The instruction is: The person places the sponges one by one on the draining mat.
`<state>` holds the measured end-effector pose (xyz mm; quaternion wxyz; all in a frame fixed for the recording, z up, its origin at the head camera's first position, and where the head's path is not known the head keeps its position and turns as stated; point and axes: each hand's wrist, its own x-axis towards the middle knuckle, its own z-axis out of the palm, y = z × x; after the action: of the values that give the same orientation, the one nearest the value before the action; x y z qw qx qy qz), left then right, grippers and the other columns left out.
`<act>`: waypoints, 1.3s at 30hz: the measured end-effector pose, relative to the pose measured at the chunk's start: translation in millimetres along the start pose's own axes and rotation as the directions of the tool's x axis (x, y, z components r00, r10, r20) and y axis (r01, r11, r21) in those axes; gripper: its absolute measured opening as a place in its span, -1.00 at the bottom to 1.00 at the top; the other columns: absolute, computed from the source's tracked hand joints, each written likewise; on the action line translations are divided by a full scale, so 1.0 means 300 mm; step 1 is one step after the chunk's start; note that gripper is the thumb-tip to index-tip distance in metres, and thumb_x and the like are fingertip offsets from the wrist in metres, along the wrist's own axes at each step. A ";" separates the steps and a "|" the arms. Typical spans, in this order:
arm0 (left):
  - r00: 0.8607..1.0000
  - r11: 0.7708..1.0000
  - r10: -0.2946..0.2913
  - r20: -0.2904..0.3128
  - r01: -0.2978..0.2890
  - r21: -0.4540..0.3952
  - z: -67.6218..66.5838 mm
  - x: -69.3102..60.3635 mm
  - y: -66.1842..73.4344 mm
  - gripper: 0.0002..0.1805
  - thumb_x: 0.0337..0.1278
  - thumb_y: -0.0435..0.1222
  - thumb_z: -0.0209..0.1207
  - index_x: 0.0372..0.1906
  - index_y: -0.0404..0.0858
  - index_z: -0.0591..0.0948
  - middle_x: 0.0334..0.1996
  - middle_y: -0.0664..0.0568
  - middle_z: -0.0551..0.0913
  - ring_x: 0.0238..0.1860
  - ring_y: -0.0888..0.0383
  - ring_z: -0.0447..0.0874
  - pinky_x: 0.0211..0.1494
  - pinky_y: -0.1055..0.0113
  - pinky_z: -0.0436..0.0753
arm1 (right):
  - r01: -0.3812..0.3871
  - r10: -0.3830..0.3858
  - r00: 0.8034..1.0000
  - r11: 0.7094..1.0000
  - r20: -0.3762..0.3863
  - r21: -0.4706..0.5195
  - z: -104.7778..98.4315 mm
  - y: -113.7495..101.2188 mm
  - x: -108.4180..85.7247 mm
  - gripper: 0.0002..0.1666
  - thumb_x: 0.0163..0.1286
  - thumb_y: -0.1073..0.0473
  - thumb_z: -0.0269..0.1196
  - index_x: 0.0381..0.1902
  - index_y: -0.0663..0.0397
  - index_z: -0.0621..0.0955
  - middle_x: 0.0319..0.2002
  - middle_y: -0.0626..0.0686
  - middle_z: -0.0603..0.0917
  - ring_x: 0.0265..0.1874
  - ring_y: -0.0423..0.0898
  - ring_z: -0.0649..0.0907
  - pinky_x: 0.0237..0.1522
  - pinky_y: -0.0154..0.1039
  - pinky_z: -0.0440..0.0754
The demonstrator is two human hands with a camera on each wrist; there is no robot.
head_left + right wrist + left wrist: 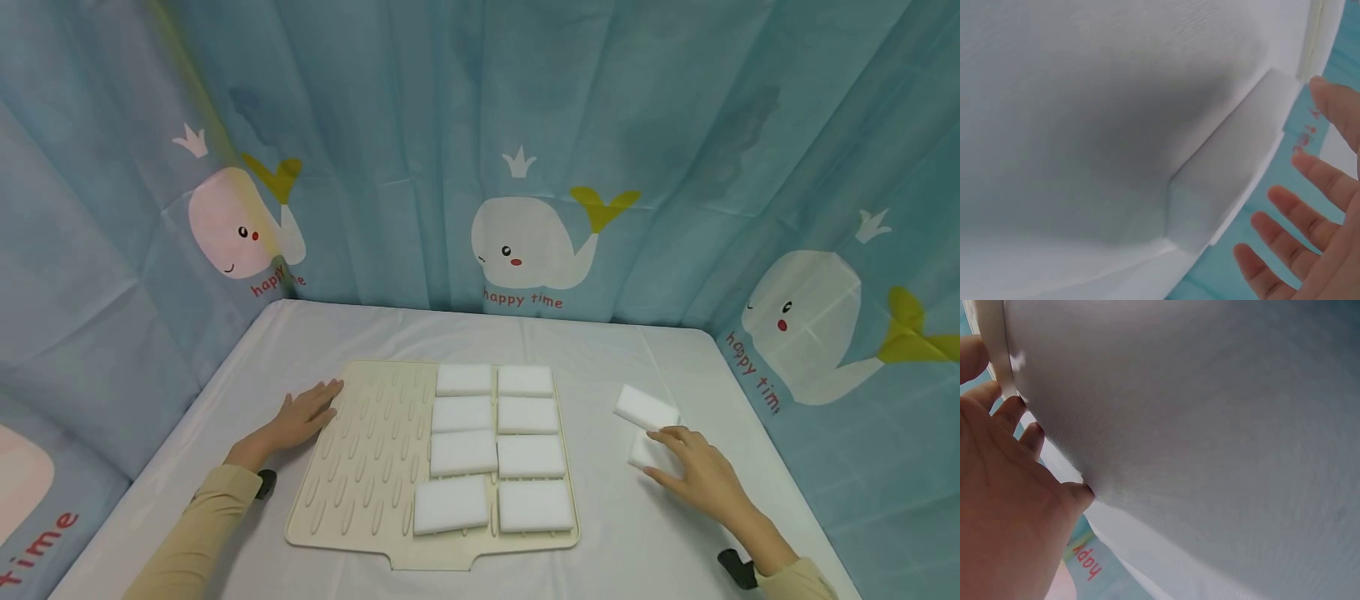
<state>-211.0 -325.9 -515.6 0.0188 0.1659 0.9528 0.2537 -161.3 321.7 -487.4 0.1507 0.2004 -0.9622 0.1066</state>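
Observation:
My left hand [300,417] lies with straight fingers at the left edge of a cream ridged mat [330,517]. In the left wrist view, fingertips touch the tablecloth beside the mat's edge [994,331]. On the mat's right half, several white sponge blocks [450,506] lie flat in two columns. To the right of the mat, my right hand [701,475] hovers over a white sponge block [642,452], partly hiding it. In the right wrist view, its fingers are spread and apart from the block [1229,162]. Another loose block [645,407] lies just behind.
A white cloth [592,350] covers the table. Blue curtains [390,100] with printed whales hang along the back and both sides. The mat has a short tab [431,561] at its near edge, and its left half shows raised ridges.

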 end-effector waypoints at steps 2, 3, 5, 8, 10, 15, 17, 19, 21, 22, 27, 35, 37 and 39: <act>1.000 1.000 0.000 -0.003 0.000 -0.001 0.001 0.000 0.000 -0.41 0.35 -0.19 -0.04 0.36 -0.40 0.18 0.35 -0.38 0.14 0.34 -0.40 0.00 0.16 -0.49 -0.22 | -0.013 0.013 1.000 1.000 0.009 0.009 -0.003 0.010 -0.005 -0.34 -0.02 -0.09 0.44 0.03 0.06 0.58 -0.06 0.13 0.57 -0.21 0.08 0.58 -0.40 0.01 0.56; 1.000 1.000 0.001 -0.005 -0.001 -0.001 0.002 0.000 -0.002 -0.41 0.35 -0.19 -0.04 0.36 -0.40 0.18 0.35 -0.38 0.14 0.34 -0.40 0.00 0.16 -0.49 -0.22 | -0.023 0.022 1.000 1.000 0.018 0.019 -0.004 0.016 -0.007 -0.33 -0.02 -0.09 0.44 0.04 0.07 0.57 -0.06 0.15 0.57 -0.19 0.09 0.58 -0.38 0.03 0.57; 1.000 1.000 0.002 -0.007 -0.002 0.002 0.004 0.000 -0.005 -0.41 0.35 -0.19 -0.05 0.36 -0.40 0.18 0.35 -0.38 0.14 0.34 -0.40 0.00 0.16 -0.49 -0.23 | -0.043 0.042 0.998 0.999 0.039 0.034 -0.005 0.025 -0.011 -0.31 0.00 -0.08 0.44 0.06 0.11 0.56 -0.05 0.20 0.56 -0.18 0.12 0.58 -0.35 0.06 0.58; 1.000 1.000 0.006 -0.003 -0.006 0.004 0.008 0.001 -0.012 -0.40 0.36 -0.18 -0.05 0.37 -0.40 0.17 0.35 -0.37 0.14 0.34 -0.40 0.00 0.16 -0.49 -0.23 | -0.078 0.073 0.994 0.995 0.084 0.056 -0.007 0.039 -0.018 -0.29 0.02 -0.09 0.42 0.08 0.16 0.53 -0.04 0.24 0.55 -0.15 0.16 0.58 -0.30 0.10 0.58; 1.000 1.000 0.004 0.004 -0.004 0.004 0.009 0.001 -0.014 -0.40 0.36 -0.18 -0.06 0.38 -0.39 0.16 0.36 -0.36 0.13 0.34 -0.40 -0.01 0.16 -0.49 -0.24 | -0.094 0.087 0.990 0.994 0.107 0.062 -0.008 0.048 -0.024 -0.27 0.03 -0.10 0.41 0.09 0.18 0.52 -0.03 0.25 0.54 -0.13 0.18 0.57 -0.28 0.11 0.58; 1.000 1.000 -0.001 0.017 0.001 -0.003 0.007 0.001 -0.016 -0.39 0.37 -0.17 -0.07 0.39 -0.39 0.14 0.36 -0.37 0.11 0.35 -0.40 -0.03 0.17 -0.49 -0.26 | -0.129 0.117 0.981 0.989 0.155 0.073 -0.010 0.064 -0.038 -0.23 0.05 -0.13 0.39 0.13 0.20 0.48 -0.02 0.27 0.53 -0.10 0.21 0.56 -0.23 0.15 0.57; 1.000 1.000 -0.005 0.020 0.005 -0.003 0.006 0.002 -0.016 -0.39 0.37 -0.17 -0.07 0.39 -0.38 0.13 0.37 -0.37 0.10 0.35 -0.40 -0.04 0.17 -0.48 -0.27 | -0.142 0.129 0.977 0.987 0.172 0.069 -0.012 0.069 -0.042 -0.22 0.05 -0.13 0.39 0.13 0.21 0.48 -0.02 0.28 0.54 -0.10 0.22 0.56 -0.23 0.16 0.57; 1.000 1.000 -0.009 0.021 0.009 -0.001 0.007 0.001 -0.017 -0.39 0.38 -0.17 -0.07 0.39 -0.38 0.13 0.37 -0.36 0.10 0.35 -0.40 -0.04 0.17 -0.48 -0.27 | -0.149 0.135 0.974 0.987 0.184 0.063 -0.013 0.072 -0.045 -0.22 0.05 -0.13 0.39 0.13 0.21 0.48 -0.02 0.29 0.54 -0.11 0.24 0.57 -0.24 0.16 0.57; 1.000 1.000 -0.011 0.022 0.011 -0.002 0.006 0.001 -0.016 -0.39 0.37 -0.17 -0.07 0.39 -0.38 0.13 0.37 -0.36 0.09 0.36 -0.40 -0.05 0.17 -0.48 -0.28 | -0.153 0.139 0.972 0.986 0.189 0.066 -0.014 0.074 -0.046 -0.23 0.05 -0.12 0.39 0.13 0.22 0.48 -0.03 0.29 0.55 -0.11 0.25 0.57 -0.24 0.16 0.57; 1.000 1.000 -0.012 0.023 0.012 -0.002 0.006 0.001 -0.016 -0.39 0.37 -0.16 -0.07 0.39 -0.38 0.13 0.37 -0.36 0.09 0.36 -0.39 -0.05 0.18 -0.48 -0.28 | -0.154 0.139 0.972 0.986 0.190 0.068 -0.014 0.075 -0.046 -0.24 0.06 -0.11 0.39 0.13 0.22 0.48 -0.03 0.29 0.55 -0.11 0.25 0.57 -0.23 0.16 0.56; 1.000 1.000 -0.006 0.021 0.006 -0.003 0.006 0.001 -0.017 -0.39 0.37 -0.17 -0.07 0.39 -0.38 0.13 0.37 -0.36 0.10 0.35 -0.40 -0.04 0.17 -0.49 -0.27 | -0.148 0.132 0.973 0.986 0.187 0.078 -0.019 0.071 -0.044 -0.25 0.06 -0.09 0.39 0.12 0.22 0.49 -0.03 0.28 0.56 -0.10 0.25 0.57 -0.21 0.16 0.55; 1.000 1.000 0.002 0.013 -0.002 -0.007 0.010 0.005 -0.022 -0.39 0.37 -0.18 -0.06 0.39 -0.37 0.14 0.37 -0.36 0.11 0.35 -0.40 -0.03 0.16 -0.49 -0.27 | -0.140 0.122 0.980 0.984 0.158 0.107 -0.036 0.045 -0.028 -0.29 0.07 -0.07 0.39 0.12 0.17 0.49 -0.03 0.25 0.55 -0.07 0.24 0.55 -0.19 0.19 0.54; 1.000 1.000 0.003 0.011 -0.003 -0.005 0.011 0.006 -0.024 -0.39 0.37 -0.17 -0.06 0.39 -0.37 0.14 0.37 -0.35 0.11 0.35 -0.39 -0.03 0.16 -0.49 -0.27 | -0.135 0.117 0.982 0.983 0.147 0.122 -0.040 0.035 -0.020 -0.30 0.07 -0.05 0.40 0.12 0.16 0.50 -0.02 0.25 0.55 -0.07 0.24 0.55 -0.19 0.19 0.54; 1.000 1.000 0.008 0.009 -0.008 -0.001 0.011 0.007 -0.023 -0.39 0.37 -0.17 -0.06 0.39 -0.37 0.14 0.36 -0.35 0.12 0.35 -0.40 -0.02 0.15 -0.50 -0.26 | -0.128 0.110 0.984 0.983 0.138 0.130 -0.044 0.025 -0.013 -0.30 0.07 -0.04 0.40 0.12 0.16 0.50 -0.02 0.25 0.55 -0.07 0.23 0.55 -0.20 0.17 0.55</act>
<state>-214.8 -329.4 -521.7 0.0223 0.1706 0.9519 0.2535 -157.9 333.2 -477.6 0.0668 0.1591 -0.9705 0.1686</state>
